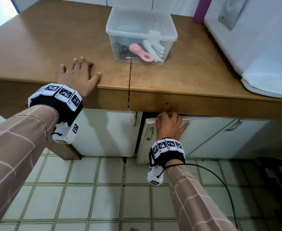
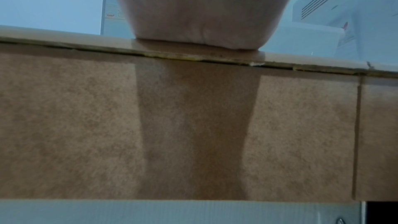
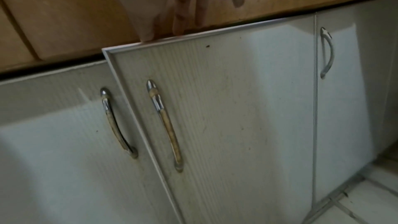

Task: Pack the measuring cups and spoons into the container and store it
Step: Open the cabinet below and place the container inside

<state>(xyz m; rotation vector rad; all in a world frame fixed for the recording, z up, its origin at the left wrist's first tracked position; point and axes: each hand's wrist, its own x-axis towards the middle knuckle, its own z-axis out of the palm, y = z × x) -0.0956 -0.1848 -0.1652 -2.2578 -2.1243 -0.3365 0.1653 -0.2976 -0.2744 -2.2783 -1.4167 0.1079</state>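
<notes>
A clear lidded plastic container stands on the brown counter, toward the back. Through its wall I see a pink measuring spoon, white spoons and a pale blue cup. My left hand rests flat on the counter's front edge, fingers spread, well left of the container. Below the counter, my right hand curls its fingers over the top edge of a white cabinet door, which stands ajar. The fingers hook behind that edge in the right wrist view.
A white appliance fills the counter's right end. Closed white cabinet doors with chrome handles flank the ajar door. A dark gap shows at its left edge. Pale tiled floor lies below, with a black cable trailing right.
</notes>
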